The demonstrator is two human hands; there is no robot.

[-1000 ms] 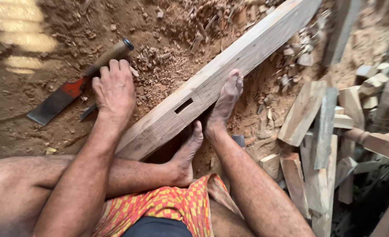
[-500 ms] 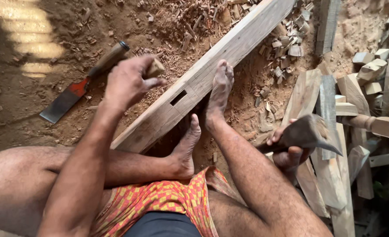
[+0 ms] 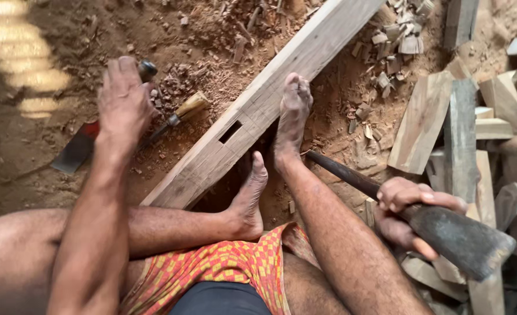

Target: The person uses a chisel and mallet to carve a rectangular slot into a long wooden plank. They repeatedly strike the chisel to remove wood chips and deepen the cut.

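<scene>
Left hand (image 3: pixel 124 99), upper left of frame, fingers curled down onto a chisel (image 3: pixel 173 119) with a pale wooden handle lying on the dirt; whether it grips it, cannot tell. Flat blade tool (image 3: pixel 77 149) lies just beside, left. Right hand (image 3: pixel 410 213), lower right, wrapped around an adze (image 3: pixel 445 230), dark handle pointing toward centre. Wooden beam (image 3: pixel 258 102) with a slot runs diagonally through centre, one foot (image 3: pixel 293 116) resting on it. Wood offcuts (image 3: pixel 462 128) piled at right.
</scene>
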